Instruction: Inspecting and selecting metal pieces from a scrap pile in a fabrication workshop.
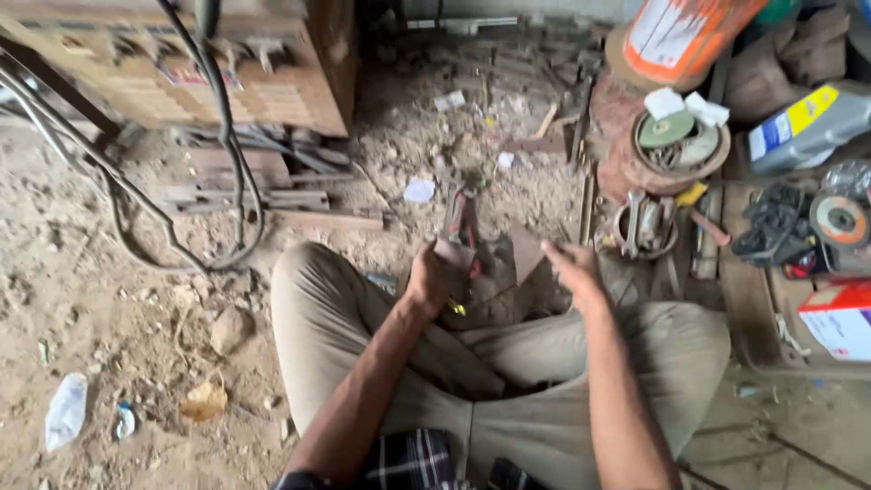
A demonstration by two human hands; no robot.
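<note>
I sit on a dirt floor with my knees apart in khaki trousers (544,381). My left hand (434,277) is closed around a small flat piece, with a yellowish metal bit showing under the palm; what it is I cannot tell. My right hand (572,268) hovers a little to the right with fingers spread and nothing in it. Between and just beyond the hands stands a rusty angled metal piece (526,254) on the ground. A pair of red-handled pliers (461,218) lies just past my left hand.
A brown welding machine (227,73) with black cables (181,245) stands at upper left. At right sit a rusty round tin with a grinding disc (671,145), wrenches in a ring (644,227), a grey oil jug (803,127), a disc (839,218) and a red-white box (839,318). Litter (68,408) lies at left.
</note>
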